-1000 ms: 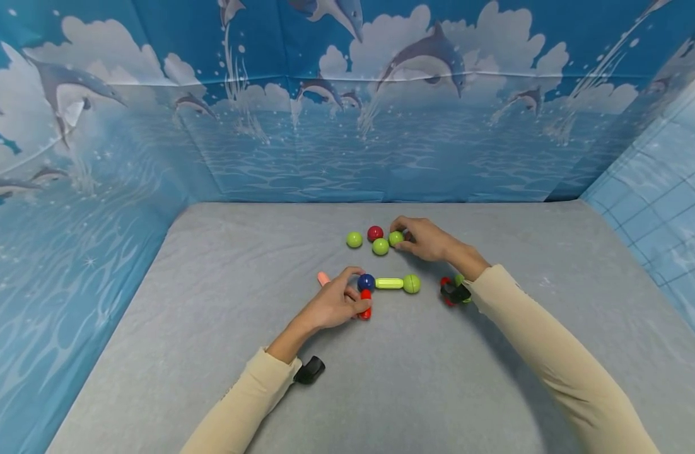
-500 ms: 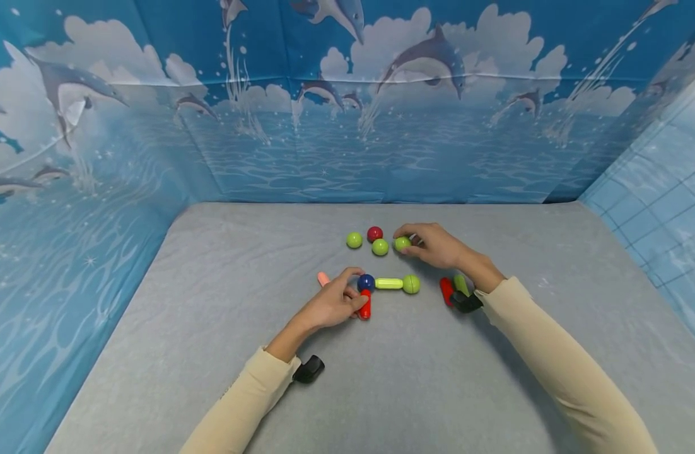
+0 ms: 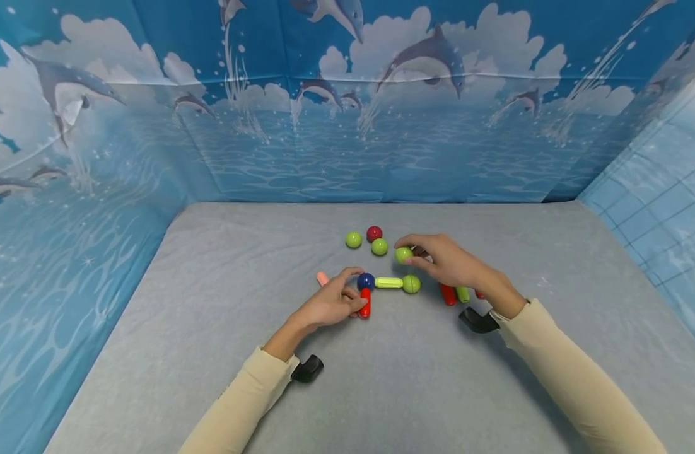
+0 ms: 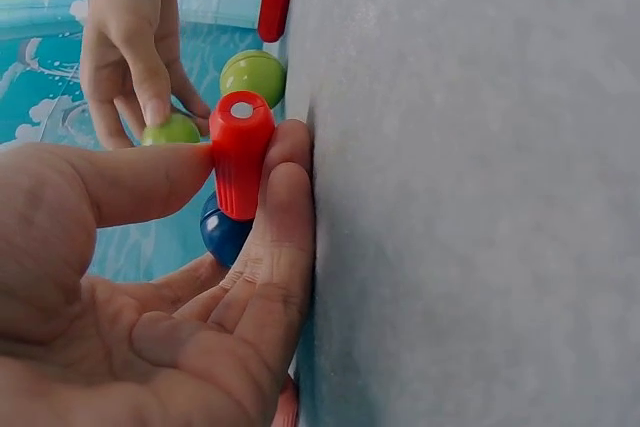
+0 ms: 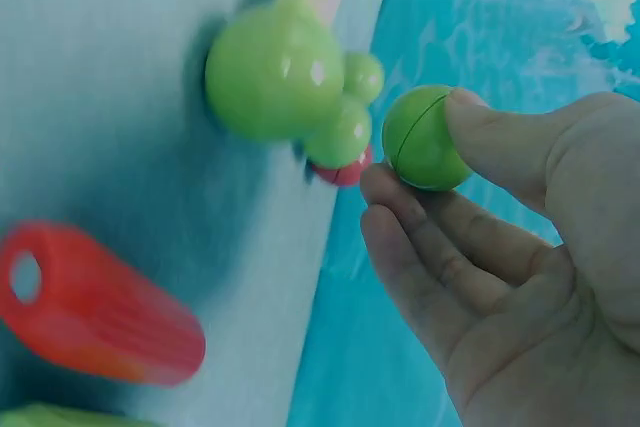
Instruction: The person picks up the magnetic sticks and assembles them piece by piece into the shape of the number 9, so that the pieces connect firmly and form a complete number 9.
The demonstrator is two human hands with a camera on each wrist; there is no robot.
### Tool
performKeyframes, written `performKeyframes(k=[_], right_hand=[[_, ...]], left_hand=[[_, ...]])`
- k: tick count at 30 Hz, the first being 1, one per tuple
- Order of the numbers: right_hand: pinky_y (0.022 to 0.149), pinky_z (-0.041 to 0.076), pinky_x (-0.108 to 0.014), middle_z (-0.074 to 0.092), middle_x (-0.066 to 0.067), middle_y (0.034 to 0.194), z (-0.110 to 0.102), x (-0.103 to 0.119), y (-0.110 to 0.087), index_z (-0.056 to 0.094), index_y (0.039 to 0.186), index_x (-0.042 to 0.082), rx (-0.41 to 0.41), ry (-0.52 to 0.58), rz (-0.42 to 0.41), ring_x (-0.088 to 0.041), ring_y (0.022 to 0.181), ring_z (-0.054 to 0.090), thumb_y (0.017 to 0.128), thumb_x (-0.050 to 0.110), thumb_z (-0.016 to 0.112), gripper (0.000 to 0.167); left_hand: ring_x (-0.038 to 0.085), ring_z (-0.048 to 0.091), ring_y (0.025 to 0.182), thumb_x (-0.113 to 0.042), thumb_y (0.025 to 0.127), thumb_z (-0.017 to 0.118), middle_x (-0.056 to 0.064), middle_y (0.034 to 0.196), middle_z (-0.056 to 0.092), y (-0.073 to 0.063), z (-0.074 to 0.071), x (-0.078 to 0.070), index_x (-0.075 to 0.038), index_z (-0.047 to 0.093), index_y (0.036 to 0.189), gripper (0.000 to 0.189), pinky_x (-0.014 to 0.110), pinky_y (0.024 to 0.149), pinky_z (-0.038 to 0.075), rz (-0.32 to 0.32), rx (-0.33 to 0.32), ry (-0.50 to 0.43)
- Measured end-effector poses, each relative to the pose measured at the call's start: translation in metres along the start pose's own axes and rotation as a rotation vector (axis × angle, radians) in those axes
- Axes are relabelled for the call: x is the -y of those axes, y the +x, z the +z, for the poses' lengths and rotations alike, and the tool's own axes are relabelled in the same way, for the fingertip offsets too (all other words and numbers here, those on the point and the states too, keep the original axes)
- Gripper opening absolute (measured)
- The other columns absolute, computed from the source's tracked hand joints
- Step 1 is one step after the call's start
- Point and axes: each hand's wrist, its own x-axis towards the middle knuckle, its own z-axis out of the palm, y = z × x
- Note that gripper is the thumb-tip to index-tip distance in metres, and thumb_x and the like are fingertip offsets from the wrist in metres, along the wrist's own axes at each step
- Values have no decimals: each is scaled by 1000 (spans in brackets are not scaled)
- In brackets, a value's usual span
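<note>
My left hand (image 3: 327, 304) pinches a red rod (image 3: 366, 306) between thumb and fingers, low at the table. The rod's far end meets a dark blue ball (image 3: 366, 281). From that ball a yellow-green rod (image 3: 389, 283) runs right to a green ball (image 3: 411, 284). The left wrist view shows a pale round spot in the near end of the red rod (image 4: 240, 147). My right hand (image 3: 448, 261) holds another green ball (image 5: 425, 137) between thumb and fingertips, behind the joined green ball and apart from it.
Two loose green balls (image 3: 379, 246) and a dark red ball (image 3: 374, 234) lie at the back. Beneath my right wrist are a red rod (image 3: 447, 294) and a green rod (image 3: 463, 294). A pink rod (image 3: 322, 278) shows behind my left hand. Dolphin-print cloth (image 3: 325, 151) surrounds the grey table (image 3: 415, 391).
My right hand has carried its green ball away from the loose balls, toward me and slightly right, uncovering more of the rods. My left hand and the joined pieces have stayed put.
</note>
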Motion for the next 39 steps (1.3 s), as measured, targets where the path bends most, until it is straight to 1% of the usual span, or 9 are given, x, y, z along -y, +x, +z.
performKeyframes(k=[7, 11, 15, 18, 21, 26, 29, 34, 39], right_hand=[[90, 56, -39, 66, -5, 128, 12, 19, -19, 61, 134, 9, 10, 75, -71, -19, 103, 70, 96, 7, 67, 38], [88, 56, -34, 67, 0, 127, 21, 28, -26, 62, 132, 10, 28, 93, -87, -14, 100, 69, 94, 9, 70, 39], [86, 56, -35, 67, 1, 126, 30, 35, -30, 62, 131, 9, 53, 111, -109, -11, 98, 68, 93, 13, 72, 40], [87, 56, -37, 67, 2, 125, 36, 40, -32, 62, 131, 9, 85, 123, -114, -10, 97, 67, 93, 17, 73, 41], [87, 56, -37, 67, 5, 122, 42, 44, -33, 64, 128, 10, 112, 126, -106, -9, 97, 66, 91, 19, 75, 40], [89, 55, -34, 65, 12, 113, 51, 48, -32, 65, 118, 18, 143, 118, -107, -6, 97, 66, 88, 19, 79, 33], [88, 56, -33, 65, 13, 110, 56, 49, -31, 64, 114, 21, 150, 126, -118, -6, 97, 65, 87, 18, 80, 31], [88, 56, -32, 64, 14, 110, 60, 49, -31, 65, 113, 23, 145, 134, -122, -6, 97, 64, 87, 18, 80, 29], [88, 55, -31, 63, 13, 114, 63, 51, -31, 66, 115, 23, 149, 114, -107, -5, 98, 62, 89, 21, 79, 30]], left_hand=[[17, 62, 75, -7, 99, 61, 14, 106, 67, 0, 0, -1, -10, 34, 153, 61, 28, 73, 52, 3, 8, -21], [16, 64, 76, -7, 99, 61, 14, 109, 68, 1, 0, 0, -10, 33, 154, 62, 27, 70, 52, 6, 7, -28], [18, 70, 76, -6, 99, 61, 17, 111, 68, 1, 0, 2, -10, 32, 155, 62, 29, 70, 57, 8, 14, -68], [20, 72, 77, -4, 99, 61, 19, 110, 67, 1, 1, 3, -10, 32, 154, 63, 32, 73, 59, 9, 9, -92], [20, 71, 79, -4, 99, 61, 19, 110, 67, 2, 3, 4, -10, 33, 154, 63, 34, 75, 60, 20, -2, -94], [20, 71, 81, -3, 99, 60, 21, 112, 66, 3, 5, 4, -8, 33, 155, 62, 35, 76, 60, 32, -7, -111], [20, 71, 81, -3, 99, 60, 21, 113, 66, 3, 5, 4, -8, 32, 155, 63, 35, 76, 60, 32, -10, -115], [19, 71, 81, -3, 98, 61, 21, 116, 65, 3, 5, 3, -9, 32, 156, 65, 34, 77, 60, 33, -6, -111], [18, 70, 81, -4, 98, 62, 21, 117, 64, 3, 4, 3, -10, 32, 156, 65, 34, 77, 60, 25, 2, -116]])
